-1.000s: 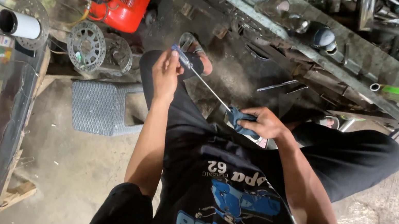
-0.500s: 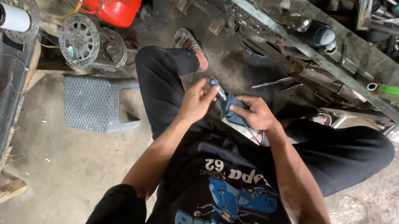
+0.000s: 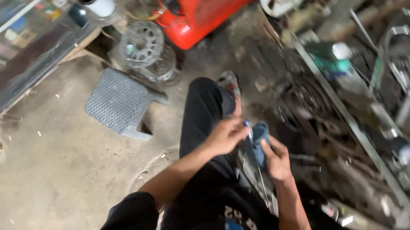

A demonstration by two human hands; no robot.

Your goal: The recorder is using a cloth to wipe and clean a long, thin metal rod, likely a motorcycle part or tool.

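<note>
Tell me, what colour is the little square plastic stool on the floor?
Grey, with a woven-looking top; the head view shows it.

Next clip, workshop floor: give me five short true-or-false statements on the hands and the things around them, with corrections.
1. Both hands, the left hand and the right hand, meet at a small blue object over the lap. True.
2. A thin metal rod runs from the hands toward the person. True.
3. The grey woven plastic stool stands on the cluttered metal shelf. False: it stands on the concrete floor.
4. The red machine housing lies in the person's lap. False: it sits on the floor, beyond the outstretched leg.
5. The left hand rests on the round metal motor part. False: that part lies apart, beside the stool.
</note>
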